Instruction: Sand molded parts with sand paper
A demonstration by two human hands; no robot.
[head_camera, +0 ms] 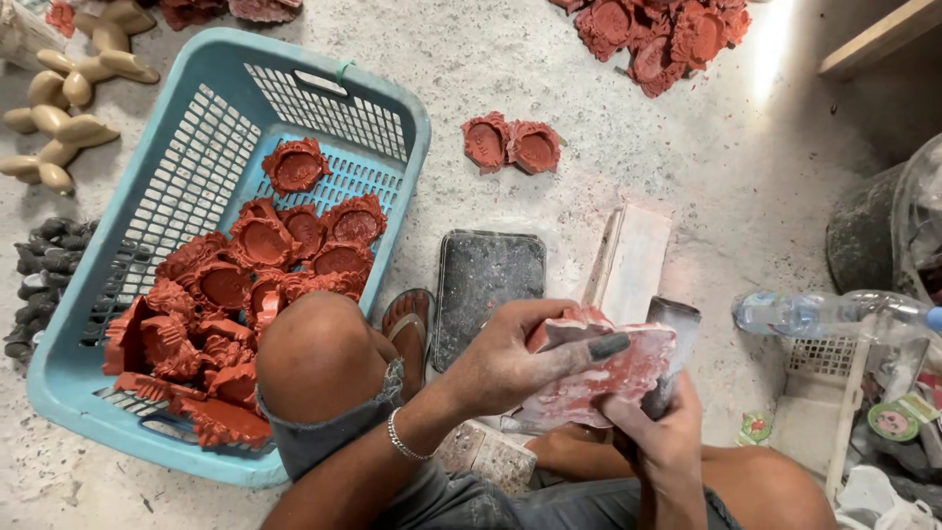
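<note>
Left hand: the left hand (510, 358) clamps a red cast (599, 378) from above, thumb laid along its top edge, fingers curled round the far side.
Right hand: the right hand (657, 432) is closed round a dark block (672, 344) pressed against the cast's right edge (whether it is a file or a sanding block I cannot tell).
Cast: it sits in both hands, just right of the basket (128, 226), above the person's lap; its face is pale with dust.
Doing it well: judging by the dust, the edge is being rubbed down; the left grip wants to stay firm and close to the worked edge, the strokes short and flat so the brittle rim does not chip, and the thumb kept clear of the block.
Basket: pale blue, slatted, holding a heap of red pieces (245, 294) of the same kind.
Loose pair: two red pieces (510, 144) lie on the floor (687, 186) right of the basket.
Far pile: more red pieces (657, 34) lie well right of the basket, at the top edge.
Tray: a dark tray (488, 285) lies just right of the basket, a pale board (628, 260) beside it.
Bottle: a clear plastic bottle (824, 312) with a blue cap lies far right of the basket.
Labels: a small round green sticker (893, 422) and a green-and-red wrapper (756, 428) lie far right of the basket, below the bottle.
</note>
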